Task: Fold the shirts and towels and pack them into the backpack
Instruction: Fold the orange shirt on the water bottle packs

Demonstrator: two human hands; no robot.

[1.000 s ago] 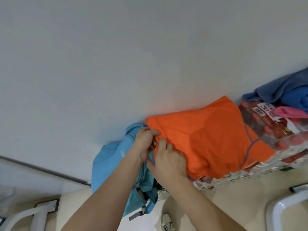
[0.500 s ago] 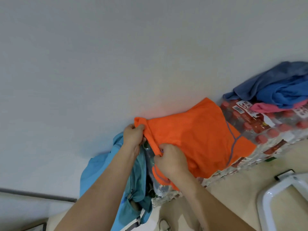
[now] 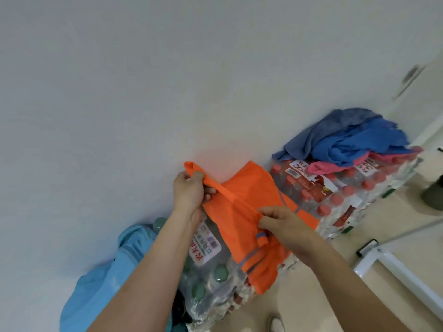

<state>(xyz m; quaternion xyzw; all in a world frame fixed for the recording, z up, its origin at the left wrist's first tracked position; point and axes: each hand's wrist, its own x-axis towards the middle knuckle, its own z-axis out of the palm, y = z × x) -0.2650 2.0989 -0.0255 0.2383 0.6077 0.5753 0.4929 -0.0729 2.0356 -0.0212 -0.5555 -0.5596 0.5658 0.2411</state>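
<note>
The left hand [image 3: 189, 191] pinches one end of a rolled edge of the orange shirt [image 3: 249, 200], and the right hand [image 3: 287, 224] pinches the same edge further along, so the cloth runs taut between the two. Below the hands the shirt drapes over shrink-wrapped bottles: a green-capped pack [image 3: 211, 271] under the left forearm and a red-capped pack [image 3: 359, 192] beyond the right hand. The light blue backpack [image 3: 103, 283] sits below and to the left of the left forearm, its opening mostly hidden. Well past the right hand, a heap of blue and pink cloths [image 3: 354, 142] lies unfolded on the red-capped pack.

The step looks like a fold of the shirt, early in the task, since that heap is untouched. To do it well, both hands should hold the edge level and taut, carry it across in one move to meet the opposite edge squarely, then smooth it flat — the bumpy caps give poor support, so creases may set. A flap with grey trim hangs just below the right hand; it should be tucked in before the fold closes.
</note>
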